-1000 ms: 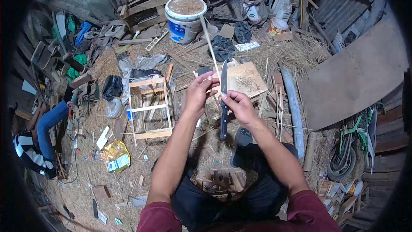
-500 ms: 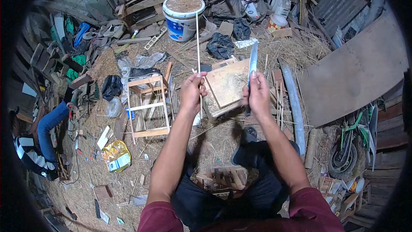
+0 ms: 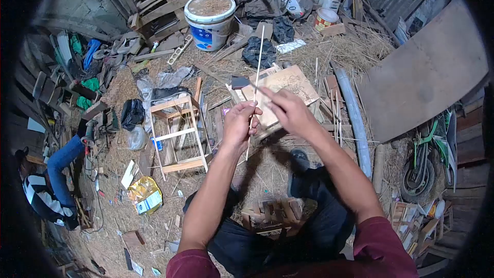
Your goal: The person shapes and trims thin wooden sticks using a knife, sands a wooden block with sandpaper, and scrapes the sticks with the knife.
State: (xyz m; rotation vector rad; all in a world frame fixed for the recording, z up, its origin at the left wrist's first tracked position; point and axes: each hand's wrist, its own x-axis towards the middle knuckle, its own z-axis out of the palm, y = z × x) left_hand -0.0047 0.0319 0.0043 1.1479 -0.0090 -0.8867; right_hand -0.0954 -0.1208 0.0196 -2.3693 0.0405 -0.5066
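My left hand point(image 3: 239, 123) pinches a thin pale stick point(image 3: 260, 51), which stands nearly upright and reaches below the fingers. My right hand point(image 3: 290, 113) is close on the right, its fingers directed left toward the stick and slightly blurred. The knife in it is mostly hidden; only a thin dark sliver shows by the fingertips, near the stick. Beyond both hands lies a light wooden board point(image 3: 296, 80) with shavings on it.
A small wooden frame point(image 3: 175, 136) stands left of my hands. Farther back is a white bucket point(image 3: 210, 13) of shavings. A grey pole point(image 3: 354, 118) and a large brown sheet point(image 3: 422, 77) lie right. Another person's jeans-clad leg point(image 3: 64, 164) shows at far left.
My right hand has swung left toward the stick, and the knife blade, plainly visible before, has turned mostly out of sight. The stick now leans slightly right. The view has shifted a little.
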